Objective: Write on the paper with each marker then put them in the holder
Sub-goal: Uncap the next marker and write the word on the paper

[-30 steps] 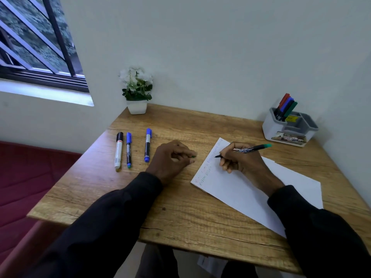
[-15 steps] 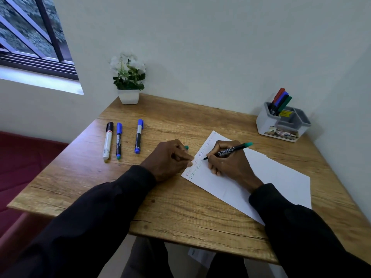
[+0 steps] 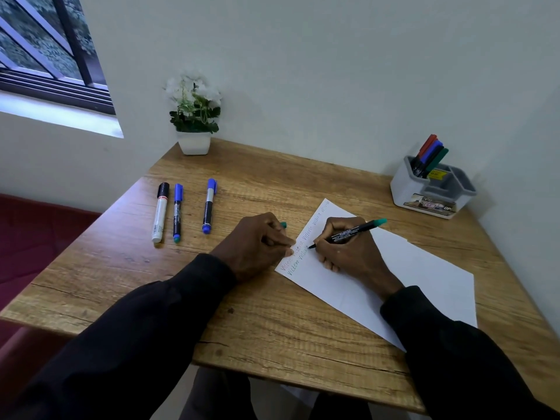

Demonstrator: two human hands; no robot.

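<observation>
Right hand [image 3: 351,253] grips green marker [image 3: 353,231] on paper [image 3: 424,277]; left hand [image 3: 257,244] holds cap [image 3: 283,224].

Long black sleeves [image 3: 157,328] down to bare wrists

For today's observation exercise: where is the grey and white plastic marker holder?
Head view: the grey and white plastic marker holder stands at the far right corner of the wooden table, beyond the white paper sheet.
</observation>
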